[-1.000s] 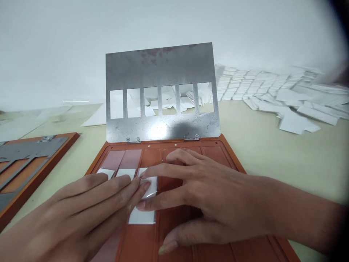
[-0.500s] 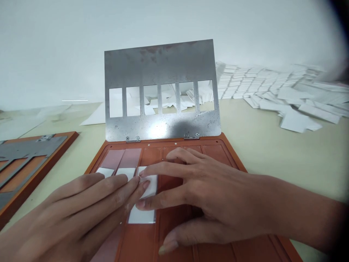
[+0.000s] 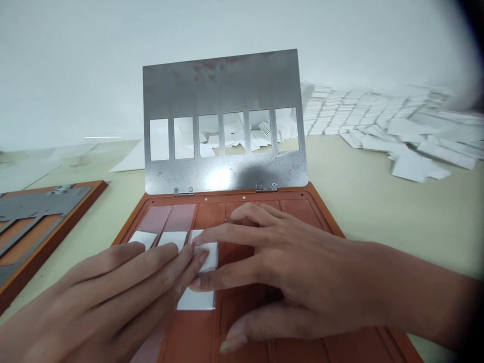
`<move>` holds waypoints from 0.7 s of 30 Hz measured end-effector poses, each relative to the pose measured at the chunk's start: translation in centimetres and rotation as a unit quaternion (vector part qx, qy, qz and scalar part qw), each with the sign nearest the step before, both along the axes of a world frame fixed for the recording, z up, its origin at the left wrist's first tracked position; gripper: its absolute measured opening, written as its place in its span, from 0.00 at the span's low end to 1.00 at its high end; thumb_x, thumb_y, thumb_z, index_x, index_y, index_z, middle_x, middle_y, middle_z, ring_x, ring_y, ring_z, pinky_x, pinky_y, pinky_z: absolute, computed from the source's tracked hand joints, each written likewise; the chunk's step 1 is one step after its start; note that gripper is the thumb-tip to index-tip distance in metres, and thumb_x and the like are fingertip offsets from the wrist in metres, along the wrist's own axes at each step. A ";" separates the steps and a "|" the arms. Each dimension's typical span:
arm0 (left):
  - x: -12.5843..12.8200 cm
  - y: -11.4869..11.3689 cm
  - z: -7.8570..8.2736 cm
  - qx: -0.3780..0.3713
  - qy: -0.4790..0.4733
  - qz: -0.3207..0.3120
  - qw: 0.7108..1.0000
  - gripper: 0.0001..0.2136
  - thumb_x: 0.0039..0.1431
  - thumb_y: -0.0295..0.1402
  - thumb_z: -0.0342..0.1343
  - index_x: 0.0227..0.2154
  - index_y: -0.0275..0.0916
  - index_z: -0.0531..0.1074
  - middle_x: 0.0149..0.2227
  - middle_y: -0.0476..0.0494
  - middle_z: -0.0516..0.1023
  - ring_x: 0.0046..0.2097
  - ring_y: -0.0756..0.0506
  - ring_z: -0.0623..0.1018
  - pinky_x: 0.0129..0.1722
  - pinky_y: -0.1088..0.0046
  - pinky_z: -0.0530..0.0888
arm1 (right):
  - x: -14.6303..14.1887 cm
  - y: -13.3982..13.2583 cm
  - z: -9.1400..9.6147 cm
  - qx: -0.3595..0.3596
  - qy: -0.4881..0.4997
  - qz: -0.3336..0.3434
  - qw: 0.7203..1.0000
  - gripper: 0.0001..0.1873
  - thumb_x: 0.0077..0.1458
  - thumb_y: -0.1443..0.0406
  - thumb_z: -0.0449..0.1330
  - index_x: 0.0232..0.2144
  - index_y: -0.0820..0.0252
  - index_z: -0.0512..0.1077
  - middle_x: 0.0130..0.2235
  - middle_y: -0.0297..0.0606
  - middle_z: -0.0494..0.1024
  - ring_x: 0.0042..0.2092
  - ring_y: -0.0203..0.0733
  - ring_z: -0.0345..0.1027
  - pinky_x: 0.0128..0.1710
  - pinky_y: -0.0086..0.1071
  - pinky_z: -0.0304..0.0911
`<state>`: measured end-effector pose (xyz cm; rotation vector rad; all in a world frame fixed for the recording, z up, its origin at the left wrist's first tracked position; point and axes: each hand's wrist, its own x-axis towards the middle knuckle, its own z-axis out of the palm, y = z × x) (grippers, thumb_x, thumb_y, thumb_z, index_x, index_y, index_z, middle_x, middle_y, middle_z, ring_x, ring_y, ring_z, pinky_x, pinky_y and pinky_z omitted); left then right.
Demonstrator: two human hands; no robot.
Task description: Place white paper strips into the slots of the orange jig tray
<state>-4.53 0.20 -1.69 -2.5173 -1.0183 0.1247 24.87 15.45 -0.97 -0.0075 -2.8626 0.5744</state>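
Note:
An orange-brown tray [image 3: 191, 335] with long parallel slots lies in front of me. Its hinged metal plate [image 3: 223, 91], cut with several rectangular windows, stands raised at the back. In the third slot from the left is a white rectangular piece [image 3: 196, 301], pressed by fingertips of both hands. My left hand [image 3: 121, 287] lies with its fingers stretched out across the left slots. They partly cover two more white pieces [image 3: 173, 238], which rest over pinkish strips [image 3: 181, 217]. My right hand [image 3: 298, 272] is spread, index and middle fingertips on the third piece, thumb over the tray.
A second orange tray with a slotted metal plate [image 3: 75, 201] lies to the left. Stacked white pieces [image 3: 328, 111] line the wall at the back right, with loose white pieces [image 3: 412, 164] in front of them. A pale yellow table [image 3: 359, 201] is underneath.
The view has shifted very slightly. Both hands stay almost in place, with their fingertips still on the third white piece.

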 end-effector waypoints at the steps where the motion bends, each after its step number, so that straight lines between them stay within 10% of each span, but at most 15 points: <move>1: 0.0 0.0 0.0 -0.002 0.003 0.007 1.000 0.28 0.69 0.21 0.46 0.69 0.51 0.63 0.71 0.55 0.64 0.67 0.46 0.70 0.75 0.66 0.47 | 0.0 0.0 0.0 0.000 -0.002 0.001 1.000 0.26 0.68 0.48 0.59 0.63 0.46 0.72 0.72 0.27 0.59 0.58 0.45 0.61 0.67 0.41 0.48; 21: 2.6 -1.1 -0.6 -0.056 -0.247 0.098 0.962 0.22 0.75 0.42 0.38 0.62 0.46 0.71 0.68 0.59 0.68 0.69 0.47 0.66 0.74 0.65 0.46 | 0.3 0.0 0.2 -0.002 -0.004 0.000 1.000 0.27 0.67 0.47 0.58 0.64 0.44 0.71 0.73 0.27 0.58 0.59 0.46 0.60 0.68 0.43 0.49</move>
